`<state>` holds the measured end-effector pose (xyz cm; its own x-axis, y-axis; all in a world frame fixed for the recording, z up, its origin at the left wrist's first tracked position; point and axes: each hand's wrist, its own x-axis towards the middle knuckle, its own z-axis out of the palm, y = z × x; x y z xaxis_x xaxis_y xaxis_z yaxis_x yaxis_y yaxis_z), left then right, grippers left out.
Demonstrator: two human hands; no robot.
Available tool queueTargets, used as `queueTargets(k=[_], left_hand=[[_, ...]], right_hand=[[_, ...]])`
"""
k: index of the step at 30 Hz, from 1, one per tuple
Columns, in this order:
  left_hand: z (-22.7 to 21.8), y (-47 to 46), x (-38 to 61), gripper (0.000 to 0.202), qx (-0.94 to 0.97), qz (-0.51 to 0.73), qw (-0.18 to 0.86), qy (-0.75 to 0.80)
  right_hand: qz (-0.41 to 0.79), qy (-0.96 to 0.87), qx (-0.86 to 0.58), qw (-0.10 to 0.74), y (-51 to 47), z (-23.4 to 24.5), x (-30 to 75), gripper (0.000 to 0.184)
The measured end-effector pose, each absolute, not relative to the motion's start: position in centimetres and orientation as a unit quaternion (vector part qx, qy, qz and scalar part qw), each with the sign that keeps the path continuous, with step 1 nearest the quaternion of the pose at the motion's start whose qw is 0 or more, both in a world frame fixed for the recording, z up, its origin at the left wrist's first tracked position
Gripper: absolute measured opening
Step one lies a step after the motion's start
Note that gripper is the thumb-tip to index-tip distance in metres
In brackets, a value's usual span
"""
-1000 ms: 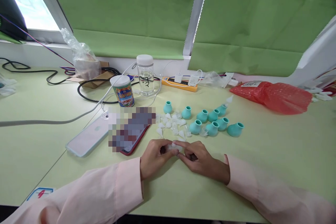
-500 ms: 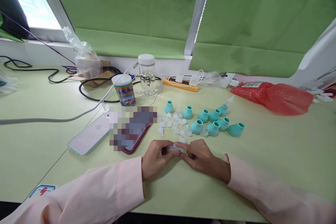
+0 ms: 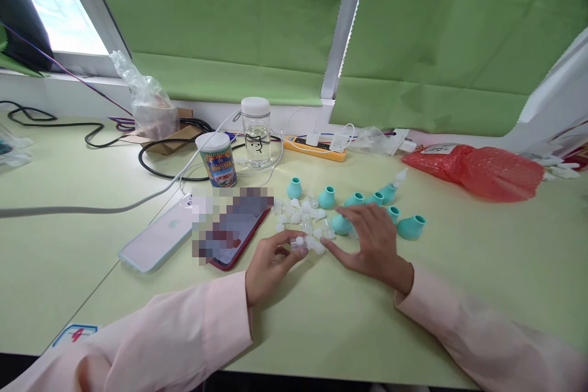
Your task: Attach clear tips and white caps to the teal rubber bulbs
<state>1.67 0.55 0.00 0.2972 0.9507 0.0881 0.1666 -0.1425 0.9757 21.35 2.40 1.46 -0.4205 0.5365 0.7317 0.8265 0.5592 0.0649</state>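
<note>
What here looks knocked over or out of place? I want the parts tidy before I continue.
One teal bulb lies on its side at the right end of the group; the teal bulb at the far left stands upright. Small clear tips lie scattered loose beside the left hand. Nothing looks spilled or broken.

L hand (image 3: 271, 260) pinched shut, R hand (image 3: 372, 239) spread flat, both forearms fwd

The teal bulbs (image 3: 411, 226) look like soft matt rubber, and the little clear pieces (image 3: 301, 218) are see-through plastic. Table (image 3: 482, 245) is smooth matt, the red bag (image 3: 478, 170) crinkly glossy plastic.
</note>
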Motion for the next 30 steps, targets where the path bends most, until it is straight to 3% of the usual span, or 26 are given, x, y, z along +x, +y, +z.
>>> queueTargets(k=[3,8,13,19,26,30], left_hand=[[0.0,0.5,1.6,0.027,0.638,0.421,0.49,0.42],[-0.1,0.5,1.6,0.024,0.634,0.45,0.469,0.418],[-0.2,0.5,1.6,0.022,0.638,0.466,0.448,0.418],[0.3,0.1,1.7,0.023,0.63,0.486,0.436,0.421],[0.6,-0.3,1.7,0.021,0.642,0.472,0.461,0.39],[0.6,-0.3,1.7,0.022,0.661,0.453,0.467,0.374]], right_hand=[[-0.269,-0.778,-0.518,0.234,3.5,2.4,21.9,0.046],[-0.201,-0.791,-0.561,0.138,4.2,2.3,22.3,0.029],[-0.037,-0.808,-0.542,0.228,3.5,3.6,22.6,0.018],[0.145,-0.828,-0.429,0.331,1.2,4.6,21.7,0.019],[0.038,-0.867,-0.401,0.294,1.2,2.7,20.4,0.02],[0.014,-0.886,-0.363,0.289,1.5,2.0,19.9,0.007]])
